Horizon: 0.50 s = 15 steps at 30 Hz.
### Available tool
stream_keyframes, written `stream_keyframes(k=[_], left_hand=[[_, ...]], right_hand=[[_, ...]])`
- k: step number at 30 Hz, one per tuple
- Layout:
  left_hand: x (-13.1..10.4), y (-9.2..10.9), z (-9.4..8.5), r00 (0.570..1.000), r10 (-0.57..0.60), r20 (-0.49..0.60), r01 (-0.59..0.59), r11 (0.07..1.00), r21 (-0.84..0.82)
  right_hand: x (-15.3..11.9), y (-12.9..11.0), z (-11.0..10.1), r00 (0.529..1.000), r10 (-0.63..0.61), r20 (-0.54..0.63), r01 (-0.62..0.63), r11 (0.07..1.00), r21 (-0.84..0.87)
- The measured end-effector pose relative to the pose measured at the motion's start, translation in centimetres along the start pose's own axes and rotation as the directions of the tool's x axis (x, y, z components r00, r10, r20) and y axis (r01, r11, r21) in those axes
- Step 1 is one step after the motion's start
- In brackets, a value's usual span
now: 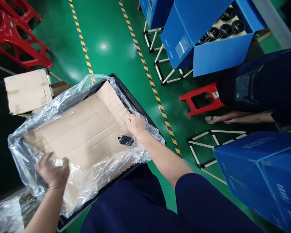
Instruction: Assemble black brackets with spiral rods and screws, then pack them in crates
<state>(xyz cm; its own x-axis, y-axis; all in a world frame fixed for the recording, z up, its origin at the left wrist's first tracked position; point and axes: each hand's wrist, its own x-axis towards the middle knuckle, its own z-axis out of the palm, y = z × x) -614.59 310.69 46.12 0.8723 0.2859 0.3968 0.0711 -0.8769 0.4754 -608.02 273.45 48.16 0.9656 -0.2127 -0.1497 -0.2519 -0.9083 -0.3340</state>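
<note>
Right hand [136, 125] clamped on cardboard [82, 129] edge; left hand [53, 170], fingers apart. Cardboard's long axis: lower left to upper right.

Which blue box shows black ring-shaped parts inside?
The upper-right blue box, its flap folded out above a red stool; only there are black rings visible.

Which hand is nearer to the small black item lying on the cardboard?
The right. The right hand is just beyond the black item, at the cardboard's edge; the left hand is well off to its left.
</note>
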Motion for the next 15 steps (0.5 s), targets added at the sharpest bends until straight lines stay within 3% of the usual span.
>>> stream_keyframes(k=[2, 3, 5, 7, 9, 10, 13, 15], left_hand=[[-0.9, 5.9, 1.6, 0.964, 0.216, 0.153, -0.18, 0.96, -0.215], [-1.3, 8.9, 2.4, 0.939, 0.261, 0.223, -0.186, 0.932, -0.31], [-1.8, 14.2, 3.9, 0.894, 0.188, 0.407, 0.009, 0.9, -0.436], [-1.7, 18.1, 5.5, 0.796, 0.051, 0.603, 0.298, 0.834, -0.464], [-1.3, 20.0, 7.1, 0.688, -0.005, 0.726, 0.48, 0.753, -0.45], [-1.1, 20.4, 7.9, 0.657, -0.022, 0.754, 0.527, 0.728, -0.438], [-1.1, 19.8, 9.8, 0.651, -0.09, 0.754, 0.58, 0.7, -0.417], [-1.5, 19.1, 10.2, 0.66, -0.138, 0.738, 0.598, 0.691, -0.406]], right_hand=[[-1.5, -0.5, -0.5, 0.978, -0.206, -0.029, 0.204, 0.978, -0.046], [-2.6, -0.9, -0.5, 0.949, -0.312, -0.038, 0.31, 0.949, -0.053], [-5.2, -1.5, 0.0, 0.893, -0.449, -0.011, 0.449, 0.893, -0.028], [-7.5, -1.8, 0.5, 0.868, -0.495, 0.039, 0.495, 0.869, 0.011], [-8.5, -1.6, 0.8, 0.856, -0.515, 0.054, 0.513, 0.857, 0.049], [-8.4, -1.3, 0.7, 0.838, -0.542, 0.063, 0.536, 0.84, 0.082], [-5.9, 0.0, -0.3, 0.798, -0.576, 0.176, 0.541, 0.814, 0.21], [-3.0, 0.9, -1.1, 0.852, -0.484, 0.199, 0.448, 0.871, 0.2]])
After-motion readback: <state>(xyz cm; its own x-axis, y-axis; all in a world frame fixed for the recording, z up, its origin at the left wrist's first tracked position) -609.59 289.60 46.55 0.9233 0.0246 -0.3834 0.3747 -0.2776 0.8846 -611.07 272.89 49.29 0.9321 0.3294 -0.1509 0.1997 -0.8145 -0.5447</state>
